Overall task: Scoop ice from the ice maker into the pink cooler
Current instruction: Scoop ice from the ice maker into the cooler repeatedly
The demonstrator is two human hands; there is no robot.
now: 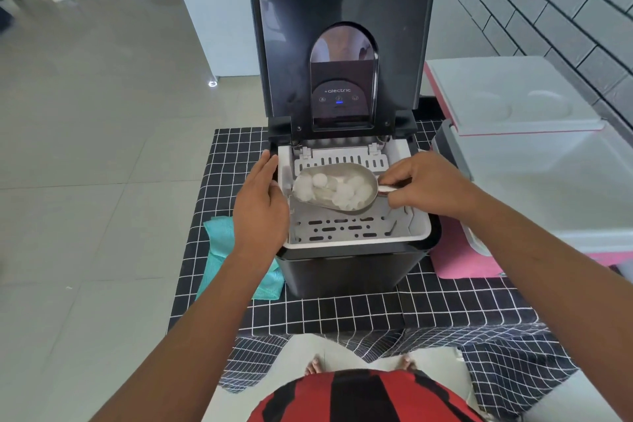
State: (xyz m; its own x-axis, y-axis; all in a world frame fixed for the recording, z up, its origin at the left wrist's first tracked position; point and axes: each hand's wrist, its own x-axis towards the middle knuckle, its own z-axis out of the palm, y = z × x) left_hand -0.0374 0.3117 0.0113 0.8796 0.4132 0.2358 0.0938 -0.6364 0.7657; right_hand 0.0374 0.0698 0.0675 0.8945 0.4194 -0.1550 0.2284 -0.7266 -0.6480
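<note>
At the centre of the frame, the right hand [423, 183] pinches the handle of a metal scoop [337, 190] heaped with ice [329, 190], held over the open ice maker [342, 161]. The scoop's long axis runs left to right, bowl pointing left. The pink cooler [462, 260], its lid closed, sits at the right edge, beside this hand. The left hand [262, 204] rests open-fingered against the machine's left rim.

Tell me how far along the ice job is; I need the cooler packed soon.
Done: ice maker lid up, metal scoop loaded with ice. In hand: right hand holds the scoop over the basket; left hand steadies the machine. Left: tipping it into the pink cooler, whose contents aren't visible.
</note>
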